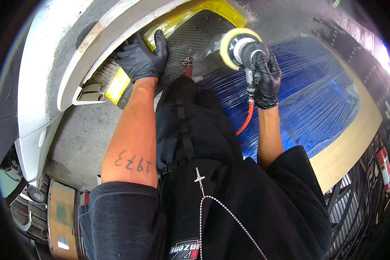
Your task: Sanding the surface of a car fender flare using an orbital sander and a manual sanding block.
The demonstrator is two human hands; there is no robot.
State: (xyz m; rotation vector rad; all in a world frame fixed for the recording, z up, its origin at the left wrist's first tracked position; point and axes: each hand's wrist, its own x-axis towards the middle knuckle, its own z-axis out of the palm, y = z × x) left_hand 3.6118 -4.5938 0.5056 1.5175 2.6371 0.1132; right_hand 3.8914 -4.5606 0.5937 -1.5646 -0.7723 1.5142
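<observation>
My right hand (266, 80), in a black glove, is closed round an air sander (248, 51) with a round pale-yellow pad. The pad faces up and to the left, apart from any surface. A red air hose (245, 120) runs down from the tool's fitting. On the left, my gloved left hand (144, 57) lies with fingers spread at the inner edge of a white car body panel (100, 45). Beside it is a dark woven carbon-fibre sheet (190, 37), bordered by glossy yellow tape (223, 11). Some of the left fingertips are hidden in shadow.
Right of my legs lies a wooden board (346, 138) bearing blue material under clear plastic film (299, 86). A red cylinder (384, 167) stands at the far right near dark metal strips. A brown cabinet (61, 216) is at lower left. Grey concrete floor (80, 143) shows below the panel.
</observation>
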